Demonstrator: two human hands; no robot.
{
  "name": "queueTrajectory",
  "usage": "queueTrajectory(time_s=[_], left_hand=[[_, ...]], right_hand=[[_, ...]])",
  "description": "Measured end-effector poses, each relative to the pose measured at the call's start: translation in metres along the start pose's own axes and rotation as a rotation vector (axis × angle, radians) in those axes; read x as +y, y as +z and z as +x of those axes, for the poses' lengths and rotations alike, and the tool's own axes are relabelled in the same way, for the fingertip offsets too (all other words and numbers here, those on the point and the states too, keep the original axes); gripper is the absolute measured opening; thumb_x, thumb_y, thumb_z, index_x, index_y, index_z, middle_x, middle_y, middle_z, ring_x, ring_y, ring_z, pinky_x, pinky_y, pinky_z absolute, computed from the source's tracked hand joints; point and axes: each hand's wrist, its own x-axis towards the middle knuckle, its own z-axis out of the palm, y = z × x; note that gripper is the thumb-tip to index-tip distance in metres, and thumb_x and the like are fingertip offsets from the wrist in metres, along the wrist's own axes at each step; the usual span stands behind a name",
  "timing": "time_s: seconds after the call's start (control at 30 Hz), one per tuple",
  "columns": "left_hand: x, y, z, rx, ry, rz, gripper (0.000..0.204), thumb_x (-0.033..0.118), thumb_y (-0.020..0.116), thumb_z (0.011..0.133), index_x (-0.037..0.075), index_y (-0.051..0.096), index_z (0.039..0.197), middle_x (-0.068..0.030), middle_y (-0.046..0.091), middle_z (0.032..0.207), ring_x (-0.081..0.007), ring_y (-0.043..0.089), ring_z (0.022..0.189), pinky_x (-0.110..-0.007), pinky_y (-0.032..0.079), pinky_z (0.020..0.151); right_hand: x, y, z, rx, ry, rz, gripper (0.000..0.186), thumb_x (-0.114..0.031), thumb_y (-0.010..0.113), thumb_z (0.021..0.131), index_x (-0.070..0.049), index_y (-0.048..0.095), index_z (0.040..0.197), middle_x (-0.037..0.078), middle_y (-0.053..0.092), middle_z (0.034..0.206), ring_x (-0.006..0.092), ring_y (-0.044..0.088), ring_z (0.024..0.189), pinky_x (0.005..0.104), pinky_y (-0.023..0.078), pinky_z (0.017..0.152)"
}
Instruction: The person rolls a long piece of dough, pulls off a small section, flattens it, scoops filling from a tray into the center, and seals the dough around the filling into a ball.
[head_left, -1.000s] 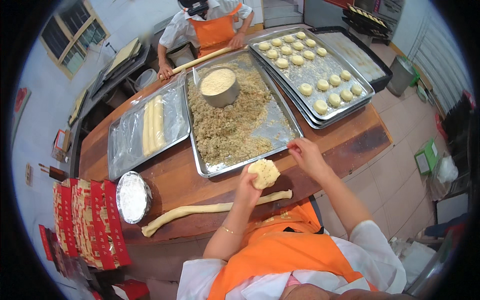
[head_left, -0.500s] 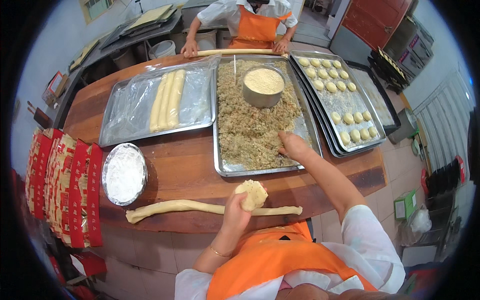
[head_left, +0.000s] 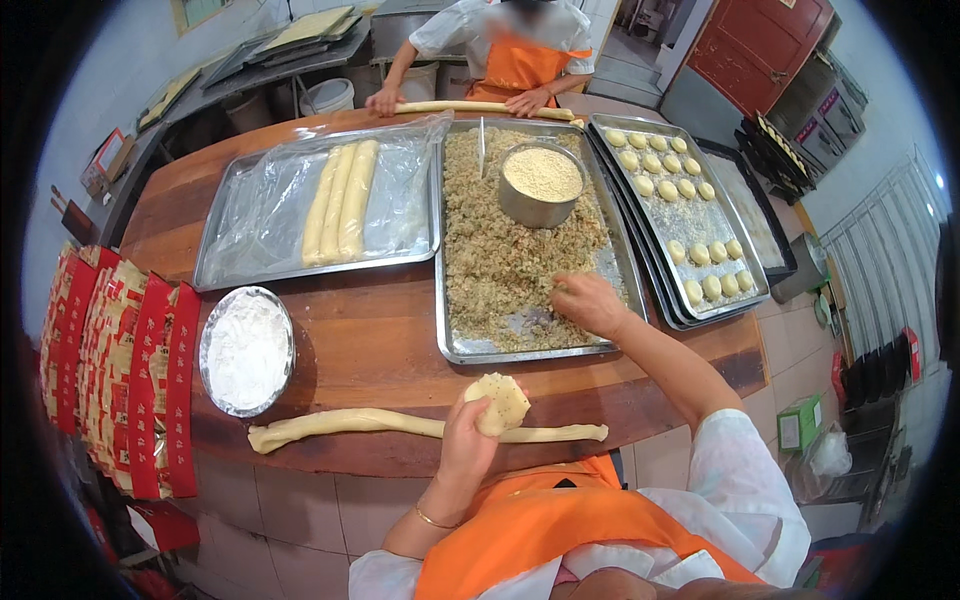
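Dough (head_left: 508, 402), shaped as a flat, dark-specked round, sat in your left hand (head_left: 468, 438), whose fingers were closed on its edge, above the near side of the bench (head_left: 345, 335). With that hand as the centre of a clock, your right hand (head_left: 592, 303) was between one and two o'clock, its fingers bunched narrow and touching the crumbly mixture (head_left: 500, 265); whether they had any of it pinched could not be told. The mixture was heaped in a metal tray (head_left: 530, 354) toward twelve o'clock, and a round pan (head_left: 535, 212) of pale granules rested on it. Behind your left hand a dough rope (head_left: 350, 422) lay along the bench, running out toward nine and three o'clock. At ten o'clock stood a bowl of white powder (head_left: 246, 352), with red and gold packages (head_left: 120, 370) beyond it, between nine and ten. Toward eleven, three dough rolls (head_left: 340, 205) lay side by side on a film-lined tray (head_left: 315, 272). Between one and two, past your right hand, small pale rounds (head_left: 697, 252) sat in two groups on a floured tray (head_left: 700, 225). Far off at twelve, a co-worker (head_left: 525, 65) in an orange apron had both hands on a long roll (head_left: 455, 106).
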Motion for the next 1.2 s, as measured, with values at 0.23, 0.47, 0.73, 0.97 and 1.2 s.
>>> queueTrajectory(time_s=[0.23, 0.47, 0.73, 0.97, 1.2], left_hand=[[-0.01, 0.004, 0.01, -0.015, -0.045, -0.012, 0.042, 0.01, 0.047, 0.094, -0.007, 0.047, 0.132, -0.0242, 0.059, 0.13, -0.0403, 0.058, 0.122, -0.05, 0.045, 0.109], [-0.019, 0.022, 0.017, -0.05, -0.064, -0.055, 0.04, 0.006, 0.041, 0.095, -0.008, 0.047, 0.131, -0.0248, 0.06, 0.127, -0.04, 0.061, 0.118, -0.048, 0.049, 0.104], [-0.021, 0.037, 0.016, -0.114, -0.06, -0.013, 0.04, 0.007, 0.042, 0.093, -0.01, 0.047, 0.129, -0.0254, 0.062, 0.124, -0.0386, 0.063, 0.115, -0.047, 0.05, 0.103], [-0.015, 0.041, 0.02, -0.078, -0.054, 0.013, 0.038, 0.007, 0.043, 0.094, -0.009, 0.048, 0.128, -0.0251, 0.061, 0.124, -0.0382, 0.062, 0.116, -0.046, 0.05, 0.102], [-0.02, 0.036, 0.027, -0.114, -0.066, 0.002, 0.043, 0.01, 0.049, 0.093, -0.007, 0.048, 0.133, -0.0246, 0.061, 0.128, -0.0385, 0.061, 0.118, -0.047, 0.05, 0.103]], right_hand=[[-0.011, 0.009, -0.007, -0.184, 0.396, -0.112, 0.054, -0.047, 0.064, 0.092, -0.007, 0.053, 0.125, 0.02, 0.059, 0.107, 0.0359, 0.068, 0.09, 0.045, 0.057, 0.067], [-0.002, 0.034, -0.002, -0.201, 0.35, -0.078, 0.038, -0.037, 0.063, 0.093, -0.003, 0.054, 0.106, 0.022, 0.064, 0.095, 0.0374, 0.069, 0.077, 0.0465, 0.056, 0.062], [0.033, 0.059, -0.025, 0.099, 0.755, 0.343, 0.039, -0.042, 0.049, 0.101, -0.004, 0.056, 0.095, 0.016, 0.062, 0.072, 0.0302, 0.064, 0.063, 0.0431, 0.05, 0.058], [0.016, 0.014, -0.016, 0.417, 1.151, 1.914, 0.047, -0.056, 0.045, 0.103, -0.01, 0.056, 0.097, 0.004, 0.057, 0.081, 0.0123, 0.045, 0.052, 0.0235, 0.03, 0.044], [0.016, 0.017, -0.013, 0.34, 1.015, 1.217, 0.042, -0.044, 0.05, 0.104, -0.009, 0.061, 0.083, -0.003, 0.046, 0.066, 0.0095, 0.04, 0.055, 0.0261, 0.031, 0.047]])
